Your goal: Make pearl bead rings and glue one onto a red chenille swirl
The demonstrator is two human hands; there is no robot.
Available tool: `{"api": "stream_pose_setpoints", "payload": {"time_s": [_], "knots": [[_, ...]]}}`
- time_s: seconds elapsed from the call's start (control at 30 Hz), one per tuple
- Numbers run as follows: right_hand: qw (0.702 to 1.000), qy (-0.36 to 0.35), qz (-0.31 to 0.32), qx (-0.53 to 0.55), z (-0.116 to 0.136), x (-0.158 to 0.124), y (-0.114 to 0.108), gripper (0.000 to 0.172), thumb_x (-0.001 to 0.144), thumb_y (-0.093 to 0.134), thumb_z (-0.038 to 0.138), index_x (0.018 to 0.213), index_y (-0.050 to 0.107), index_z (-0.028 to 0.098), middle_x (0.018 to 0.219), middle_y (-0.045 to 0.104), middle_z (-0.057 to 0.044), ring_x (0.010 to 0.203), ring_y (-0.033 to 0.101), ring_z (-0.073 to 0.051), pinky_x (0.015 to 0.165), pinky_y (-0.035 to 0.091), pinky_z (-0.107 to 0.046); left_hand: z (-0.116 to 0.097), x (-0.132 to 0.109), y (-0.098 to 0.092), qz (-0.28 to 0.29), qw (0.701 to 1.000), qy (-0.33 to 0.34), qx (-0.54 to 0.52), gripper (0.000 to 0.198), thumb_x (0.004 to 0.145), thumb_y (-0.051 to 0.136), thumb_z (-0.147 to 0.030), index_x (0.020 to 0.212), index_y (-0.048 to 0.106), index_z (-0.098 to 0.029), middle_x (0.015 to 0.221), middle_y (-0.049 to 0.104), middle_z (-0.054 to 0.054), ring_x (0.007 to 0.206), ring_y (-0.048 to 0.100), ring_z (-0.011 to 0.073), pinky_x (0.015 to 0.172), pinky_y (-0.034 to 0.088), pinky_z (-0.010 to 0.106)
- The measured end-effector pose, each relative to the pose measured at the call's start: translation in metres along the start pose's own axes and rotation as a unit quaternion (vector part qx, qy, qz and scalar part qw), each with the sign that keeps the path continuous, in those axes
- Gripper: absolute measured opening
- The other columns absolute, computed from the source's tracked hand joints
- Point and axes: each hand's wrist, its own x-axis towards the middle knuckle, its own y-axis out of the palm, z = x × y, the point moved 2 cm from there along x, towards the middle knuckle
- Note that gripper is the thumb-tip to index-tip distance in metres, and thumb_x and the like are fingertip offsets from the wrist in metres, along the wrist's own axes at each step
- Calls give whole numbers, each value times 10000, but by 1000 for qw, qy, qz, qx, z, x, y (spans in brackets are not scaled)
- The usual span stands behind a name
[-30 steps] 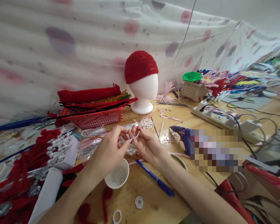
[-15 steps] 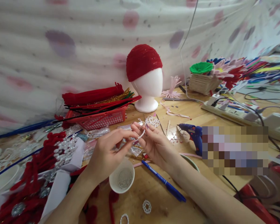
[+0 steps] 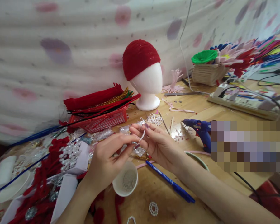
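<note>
Both hands meet over the wooden table point(image 3: 154, 189). My left hand point(image 3: 108, 160) and my right hand point(image 3: 159, 146) each pinch an end of a short strand of small white pearls point(image 3: 142, 136), fingers closed around it. Just below them stands a white paper cup point(image 3: 125, 183) holding loose pearl beads. A blue pen point(image 3: 170, 183) lies beside my right forearm. Two finished pearl rings point(image 3: 153, 208) lie near the table's front edge.
A white foam head with a red cap point(image 3: 143, 73) stands at the back. A red basket of pipe cleaners point(image 3: 102, 116) sits to the left, a blue glue gun point(image 3: 199, 130) and a power strip point(image 3: 244, 101) to the right. Red trims and pearl pieces point(image 3: 60, 155) crowd the left.
The view has shifted left and down a little. My hands have kept hold of the pearl strand, turning it slightly between the fingertips.
</note>
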Motion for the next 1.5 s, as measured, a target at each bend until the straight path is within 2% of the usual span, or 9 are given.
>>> {"api": "stream_pose_setpoints", "payload": {"time_s": [0.13,0.4,0.6,0.8,0.9,1.1,1.5], "knots": [[1000,10,4,7,1,0,0,105,884,616,57,833,594,146,1001,749,-74,936,738,-123,810,599,-196,0,1,-1,3,1000,-6,-10,215,915,580,-93,1019,643,-271,943,739,-41,838,667,106,740,525,222],[1000,8,10,15,1,0,-1,98,877,628,53,859,596,143,975,747,-70,921,738,-123,784,602,-188,-1,0,0,12,1000,-18,-3,226,907,589,-89,1037,652,-263,965,737,-35,839,665,96,695,512,195],[1000,13,8,21,1,-1,-1,85,860,641,59,854,604,135,980,746,-72,939,736,-136,772,595,-186,-2,2,1,13,1000,-2,6,241,911,580,-73,1051,658,-254,982,735,-32,925,673,95,820,516,199],[999,14,32,13,1,-2,-3,108,825,715,116,861,618,148,996,749,-55,964,726,-125,829,578,-194,0,1,1,9,1000,4,15,212,907,601,-99,1046,663,-246,930,731,-34,794,669,87,675,507,177],[999,17,37,11,0,-2,-3,120,821,729,134,866,620,156,1003,750,-47,965,723,-115,820,569,-180,0,0,1,14,1000,-2,16,228,905,600,-96,1070,660,-242,940,731,-26,774,664,86,659,502,178],[999,15,42,24,0,-3,-3,112,829,720,123,864,617,150,989,745,-53,965,722,-120,823,569,-181,-1,0,0,16,1000,7,14,229,906,586,-86,1059,662,-238,965,732,-16,827,676,96,694,519,183],[999,24,32,34,1,-3,-2,72,912,607,87,874,604,148,983,756,-66,937,737,-112,734,583,-140,-3,3,1,25,999,17,19,283,904,581,-68,1116,660,-238,1065,745,0,947,679,95,836,533,183]]}}
